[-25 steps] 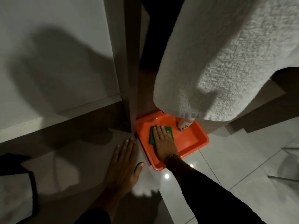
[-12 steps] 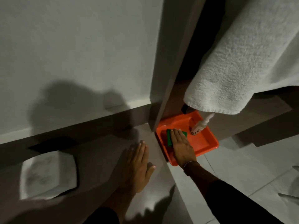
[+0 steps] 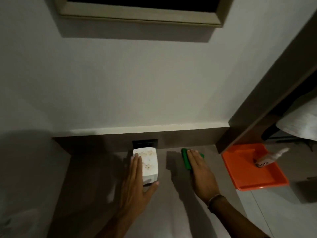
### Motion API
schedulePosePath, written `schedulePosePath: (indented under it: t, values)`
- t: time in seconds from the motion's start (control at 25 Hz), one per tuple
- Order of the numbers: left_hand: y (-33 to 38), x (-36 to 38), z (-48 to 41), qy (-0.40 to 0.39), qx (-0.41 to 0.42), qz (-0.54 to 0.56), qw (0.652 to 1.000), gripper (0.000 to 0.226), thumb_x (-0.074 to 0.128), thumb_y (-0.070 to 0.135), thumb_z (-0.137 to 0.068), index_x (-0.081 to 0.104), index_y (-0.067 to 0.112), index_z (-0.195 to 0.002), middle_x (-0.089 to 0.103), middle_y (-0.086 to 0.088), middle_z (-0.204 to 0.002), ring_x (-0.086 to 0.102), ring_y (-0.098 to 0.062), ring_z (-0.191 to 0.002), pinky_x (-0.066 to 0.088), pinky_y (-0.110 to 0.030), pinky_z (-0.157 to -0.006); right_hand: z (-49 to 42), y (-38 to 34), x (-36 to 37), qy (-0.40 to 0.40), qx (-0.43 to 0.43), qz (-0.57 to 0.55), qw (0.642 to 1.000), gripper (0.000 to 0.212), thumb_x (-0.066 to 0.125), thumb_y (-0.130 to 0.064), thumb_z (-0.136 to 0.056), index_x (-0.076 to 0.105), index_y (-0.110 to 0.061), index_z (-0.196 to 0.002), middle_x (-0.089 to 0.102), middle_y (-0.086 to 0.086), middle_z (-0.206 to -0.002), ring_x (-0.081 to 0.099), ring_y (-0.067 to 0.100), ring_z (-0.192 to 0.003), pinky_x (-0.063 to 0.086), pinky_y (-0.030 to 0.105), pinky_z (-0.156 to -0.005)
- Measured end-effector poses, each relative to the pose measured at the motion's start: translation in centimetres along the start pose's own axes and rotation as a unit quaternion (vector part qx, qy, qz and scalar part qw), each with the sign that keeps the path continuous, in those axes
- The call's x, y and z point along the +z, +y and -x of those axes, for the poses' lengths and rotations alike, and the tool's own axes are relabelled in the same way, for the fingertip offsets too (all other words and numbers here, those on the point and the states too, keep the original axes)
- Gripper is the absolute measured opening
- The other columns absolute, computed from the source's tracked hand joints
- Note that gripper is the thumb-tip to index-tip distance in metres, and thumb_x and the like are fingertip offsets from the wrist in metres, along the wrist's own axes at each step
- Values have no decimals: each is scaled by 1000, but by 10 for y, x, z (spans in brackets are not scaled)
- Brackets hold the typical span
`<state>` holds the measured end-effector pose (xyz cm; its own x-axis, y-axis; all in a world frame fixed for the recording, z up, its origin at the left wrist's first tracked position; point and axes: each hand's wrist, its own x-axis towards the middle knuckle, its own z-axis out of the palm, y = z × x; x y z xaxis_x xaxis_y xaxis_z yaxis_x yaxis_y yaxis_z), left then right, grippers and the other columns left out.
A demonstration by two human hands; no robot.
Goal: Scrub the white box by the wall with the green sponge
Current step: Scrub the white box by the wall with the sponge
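We see a grey-brown floor point(image 3: 96, 194) bearing a stained white box point(image 3: 149, 164), a flat green sponge point(image 3: 186, 159) and an orange plastic tray point(image 3: 243, 176).

Bare floor point(image 3: 164, 177) between white box point(image 3: 149, 162) and green sponge point(image 3: 186, 160): I see open passage. Wall point(image 3: 137, 91) blocks behind; orange tray point(image 3: 247, 177) sits right.

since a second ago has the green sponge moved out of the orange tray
Yes. The green sponge has left the orange tray and now lies under the right hand on the brown floor, left of the tray, near the white box.
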<state>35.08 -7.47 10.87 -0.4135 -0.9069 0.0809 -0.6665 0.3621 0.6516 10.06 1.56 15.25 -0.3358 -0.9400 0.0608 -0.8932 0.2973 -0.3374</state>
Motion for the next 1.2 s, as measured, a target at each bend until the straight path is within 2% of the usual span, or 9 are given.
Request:
schedulePosePath:
  t: [0.24, 0.52, 0.6, 0.72, 0.8, 0.92, 1.04, 1.12, 1.2]
  values:
    - [-38, -16, -30, -102, -107, 83, 986, 156, 91, 71, -56, -10, 23, -165, -13, 0, -177, -13, -16, -162, -3, -45, -135, -42, -97, 20, -52, -64, 18, 996, 68, 45, -12, -102, 16, -25, -162, 18, 2, -170, 13, 23, -158, 26, 41, -125]
    - [-45, 22, -35, -84, -157, 331, 927, 143, 104, 26, -57, 8, 41, -162, 41, -3, -166, 44, -26, -150, 47, -45, -116, -58, -118, 39, -120, -109, 86, 983, 73, 22, -25, -90, 14, -25, -162, 18, 5, -170, 13, 30, -157, 28, 48, -125]
    - [-46, 27, -37, -75, -158, 337, 925, 139, 103, 29, -59, 11, 41, -162, 42, -4, -166, 45, -26, -149, 49, -49, -116, -66, -121, 42, -130, -95, 106, 981, 69, 27, -24, -94, 13, -25, -162, 15, 4, -171, 11, 29, -157, 28, 50, -125]
    - [-44, 30, -38, -64, -161, 326, 929, 136, 101, 32, -61, 13, 35, -164, 40, -6, -166, 42, -27, -150, 45, -52, -119, -75, -137, 44, -138, -132, 109, 976, 84, 63, -24, -93, 16, -22, -162, 15, 5, -170, 11, 28, -157, 21, 50, -128]
    - [-47, 35, -37, -43, -145, 285, 947, 122, 98, 24, -67, 21, 26, -163, 40, -10, -166, 40, -29, -152, 39, -54, -125, -59, -141, 47, -151, -193, 116, 963, 83, 63, -25, -90, 21, -22, -161, 22, 6, -169, 18, 28, -155, 18, 47, -127]
    - [-44, 38, -34, -20, -141, 280, 950, 99, 91, 11, -75, 35, 19, -156, 47, -12, -160, 45, -28, -149, 41, -47, -124, -15, -115, 39, -144, -245, 112, 952, 70, 38, -20, -94, 19, -30, -161, 23, 0, -168, 16, 21, -155, 16, 44, -124]
    - [-43, 32, -36, -50, -153, 341, 926, 118, 99, 22, -67, 28, 26, -161, 51, 8, -150, 55, -10, -135, 51, -32, -112, -36, -100, 32, -120, -186, 112, 969, 75, 45, -7, -94, 20, -30, -161, 19, -2, -168, 15, 20, -155, 27, 45, -125]
    - [-44, 28, -36, -70, -150, 343, 925, 129, 99, 33, -65, 16, 29, -164, 42, 12, -157, 44, -7, -143, 43, -30, -118, -74, -125, 34, -125, -132, 86, 979, 71, 46, -7, -98, 20, -27, -161, 17, 0, -170, 14, 23, -157, 17, 40, -128]
    - [-48, 31, -32, -65, -146, 321, 934, 117, 95, 38, -69, 24, 32, -162, 40, 15, -158, 39, -4, -145, 33, -16, -118, -89, -154, 41, -144, -158, 93, 972, 73, 55, -17, -98, 19, -25, -162, 16, 2, -170, 12, 25, -158, 7, 36, -125]
